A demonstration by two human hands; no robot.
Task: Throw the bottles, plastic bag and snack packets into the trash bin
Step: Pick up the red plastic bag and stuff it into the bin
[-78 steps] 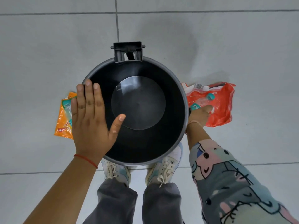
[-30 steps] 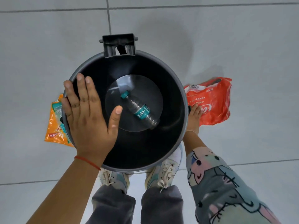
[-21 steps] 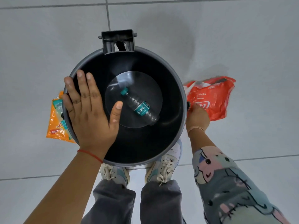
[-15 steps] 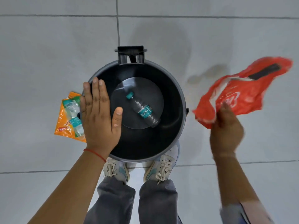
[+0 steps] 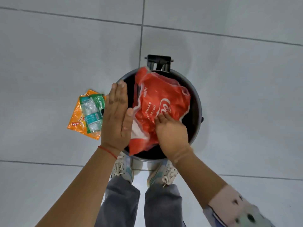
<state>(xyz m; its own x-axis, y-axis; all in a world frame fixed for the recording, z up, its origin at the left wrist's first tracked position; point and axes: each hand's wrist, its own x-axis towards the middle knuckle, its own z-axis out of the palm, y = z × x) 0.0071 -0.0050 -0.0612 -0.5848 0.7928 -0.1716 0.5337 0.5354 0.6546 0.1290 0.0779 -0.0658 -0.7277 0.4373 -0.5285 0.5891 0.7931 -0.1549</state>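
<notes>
The round black trash bin [image 5: 196,99] stands on the floor right in front of my feet. A red plastic bag [image 5: 157,102] hangs over its mouth and hides the inside; my right hand [image 5: 171,133] grips the bag's near edge. My left hand [image 5: 117,117] rests flat with straight fingers on the bin's left rim and holds nothing. Left of the bin an orange snack packet [image 5: 76,118] lies on the floor, with a green packet [image 5: 98,100] and a clear plastic bottle [image 5: 91,116] on top of it.
Grey floor tiles [image 5: 49,54] surround the bin on all sides. A black hinge bracket [image 5: 158,62] sticks out at the bin's far rim. My two shoes [image 5: 124,169] touch the bin's near side.
My right hand lifted the red bag from the floor on the right and swung it left over the bin's mouth. The bottle inside is now hidden. My left hand stayed on the rim.
</notes>
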